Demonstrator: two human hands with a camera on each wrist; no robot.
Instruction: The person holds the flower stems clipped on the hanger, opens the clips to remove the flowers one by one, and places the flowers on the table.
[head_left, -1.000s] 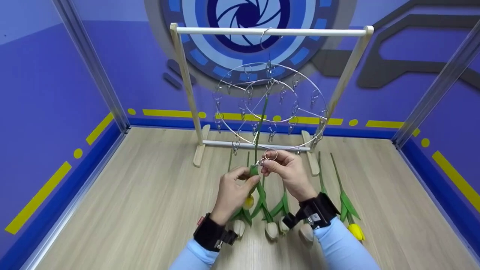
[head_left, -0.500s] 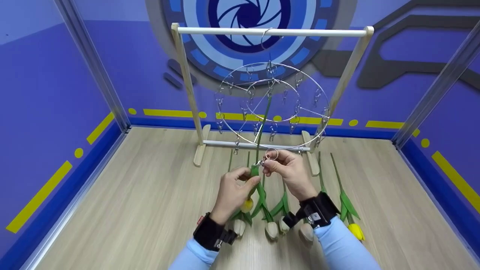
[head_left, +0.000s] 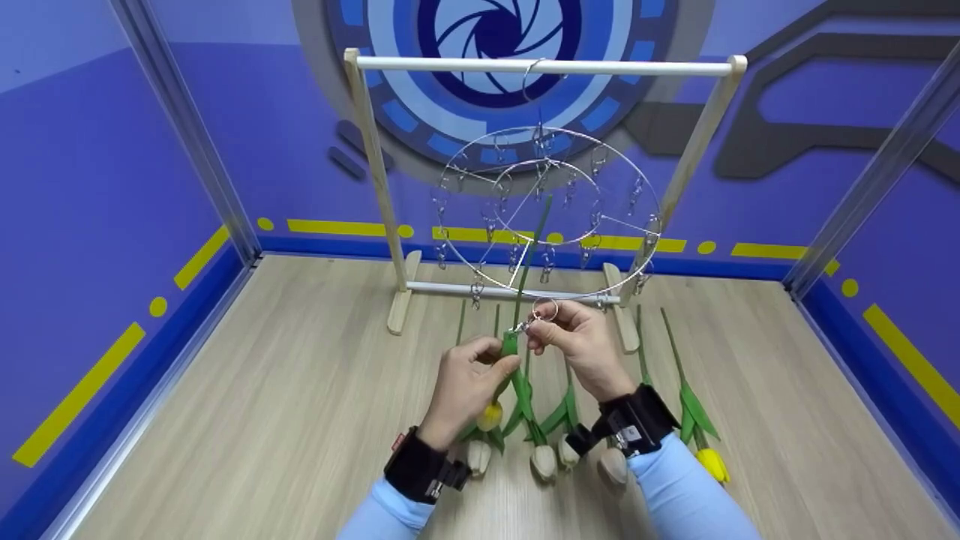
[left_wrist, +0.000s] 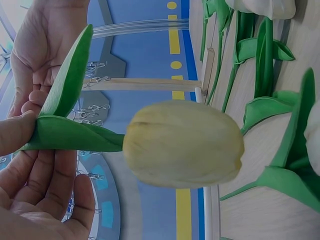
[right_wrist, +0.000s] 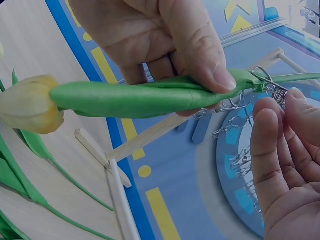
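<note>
Green and pale yellow, a tulip (head_left: pixel 501 382) is sitting in the middle of the head view, its stem running up toward the wire hanger. The left hand (head_left: pixel 465 386) is gripping it, thumb and fingers closing over the folded leaf just above the bloom; the left wrist view is showing the cream-yellow bloom (left_wrist: pixel 182 144) hanging close to the lens and the thumb pressing the leaf. Just right of it, the right hand (head_left: pixel 581 345) is pinching a small metal clip (head_left: pixel 525 324) between thumb and fingertips, the clip's ring (head_left: pixel 544 309) standing above the knuckles. In the right wrist view the clip (right_wrist: pixel 270 85) is touching the leaf's tip where the left thumb is pinning it; whether its mouth is biting the leaf, I cannot tell.

Behind the hands, in the upper centre of the frame, a round wire hanger (head_left: pixel 551 214) with many clips is hanging from the top bar of a wooden rack (head_left: pixel 540 66). On the wooden desk (head_left: pixel 262 390) below, other tulips (head_left: pixel 541 442) are lying in a row with their blooms toward the lower edge, and a yellow one (head_left: pixel 711 463) is lying furthest right.
</note>
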